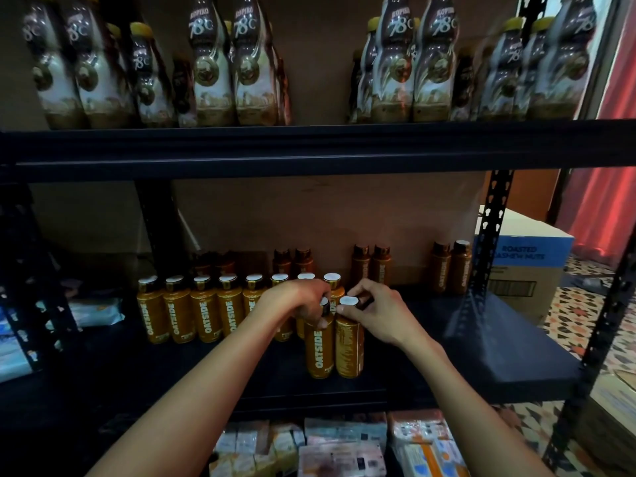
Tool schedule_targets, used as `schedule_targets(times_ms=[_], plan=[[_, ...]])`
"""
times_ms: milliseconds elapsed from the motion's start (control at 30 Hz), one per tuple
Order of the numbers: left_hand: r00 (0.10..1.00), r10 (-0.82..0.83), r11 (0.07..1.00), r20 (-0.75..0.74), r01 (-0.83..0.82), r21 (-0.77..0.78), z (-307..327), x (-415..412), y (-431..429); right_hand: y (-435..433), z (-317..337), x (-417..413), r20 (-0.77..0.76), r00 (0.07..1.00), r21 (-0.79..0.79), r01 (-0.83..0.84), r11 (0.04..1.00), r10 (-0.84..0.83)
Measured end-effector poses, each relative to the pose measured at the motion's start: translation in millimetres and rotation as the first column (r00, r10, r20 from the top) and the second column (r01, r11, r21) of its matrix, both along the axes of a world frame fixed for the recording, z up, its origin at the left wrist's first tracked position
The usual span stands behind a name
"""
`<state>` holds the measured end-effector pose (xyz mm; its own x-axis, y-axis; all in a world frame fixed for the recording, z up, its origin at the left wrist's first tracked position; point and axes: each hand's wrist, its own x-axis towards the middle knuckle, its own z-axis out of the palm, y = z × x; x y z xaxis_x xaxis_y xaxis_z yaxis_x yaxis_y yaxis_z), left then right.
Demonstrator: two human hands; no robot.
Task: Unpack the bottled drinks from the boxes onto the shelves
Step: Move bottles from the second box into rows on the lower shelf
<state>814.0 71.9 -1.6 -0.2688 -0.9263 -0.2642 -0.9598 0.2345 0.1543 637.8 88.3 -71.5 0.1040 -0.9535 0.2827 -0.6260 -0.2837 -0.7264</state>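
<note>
Two orange OATSIDE bottles stand side by side on the dark middle shelf (481, 359). My left hand (296, 302) grips the neck of the left bottle (319, 352). My right hand (377, 311) pinches the cap end of the right bottle (349, 349), whose white cap shows. Behind them runs a row of several matching orange bottles (192, 311). Darker brown bottles (451, 266) stand in pairs at the back of the shelf.
Tall Kopiko 78C bottles (237, 63) fill the upper shelf. Packets (344, 445) lie on the shelf below. A cardboard box (526, 266) printed with cashew nuts sits on the patterned floor to the right, behind a black shelf post (488, 235).
</note>
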Motion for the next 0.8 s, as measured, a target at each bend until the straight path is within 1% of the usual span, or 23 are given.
schedule_targets(times_ms=[167,400,533,700,800], plan=[[1.0,-0.009,1.0,0.002,0.009,0.0,1.8,0.6,1.8,5.9,0.0,5.4,0.097,0.995,-0.008,0.012,1.0,-0.011],[1.0,-0.002,1.0,-0.007,0.002,0.006,1.5,0.9,3.1,10.6,3.8,2.0,0.188,0.978,0.059,-0.104,0.993,0.091],[1.0,0.002,1.0,-0.011,-0.002,0.012,2.1,0.5,3.4,12.1,-1.5,3.0,0.165,0.984,0.066,-0.08,0.995,0.069],[1.0,0.006,1.0,-0.02,-0.006,0.011,1.0,1.6,2.8,9.7,-6.7,9.3,0.059,0.998,-0.071,0.006,0.997,-0.002],[1.0,0.007,1.0,-0.018,-0.007,0.013,1.0,2.2,2.1,8.9,-1.2,8.8,0.045,0.999,-0.033,-0.013,0.999,0.014]])
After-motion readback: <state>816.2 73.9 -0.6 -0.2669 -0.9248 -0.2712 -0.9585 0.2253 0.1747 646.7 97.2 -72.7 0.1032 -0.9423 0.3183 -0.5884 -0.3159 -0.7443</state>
